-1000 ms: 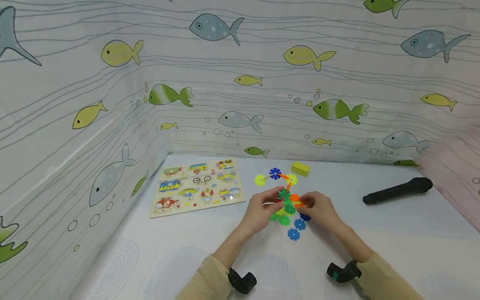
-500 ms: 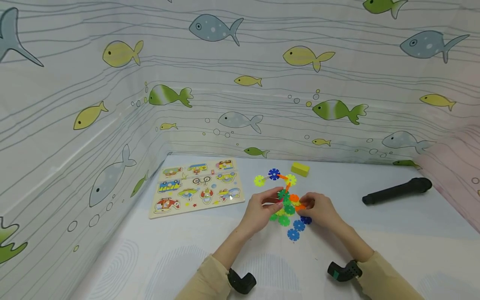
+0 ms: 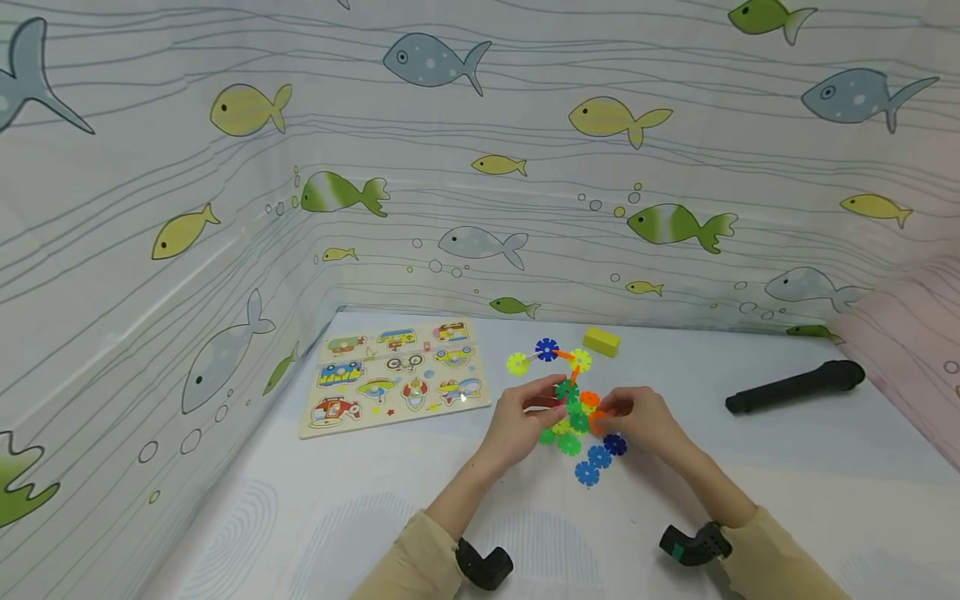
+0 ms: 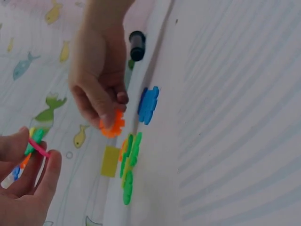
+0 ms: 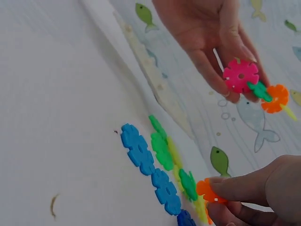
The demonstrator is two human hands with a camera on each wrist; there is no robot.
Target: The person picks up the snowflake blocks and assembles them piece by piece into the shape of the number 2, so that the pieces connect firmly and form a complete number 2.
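My left hand (image 3: 517, 421) pinches a pink disc (image 5: 240, 75) at the end of a small joined cluster (image 5: 263, 89) held above the surface (image 3: 375, 517), and my right hand (image 3: 641, 421) pinches a loose orange disc (image 4: 112, 126) just beside it. To join them well, I judge I should turn the orange disc until its slot faces a slot on the cluster, then press straight in. More discs (image 3: 588, 454) lie flat just below my hands.
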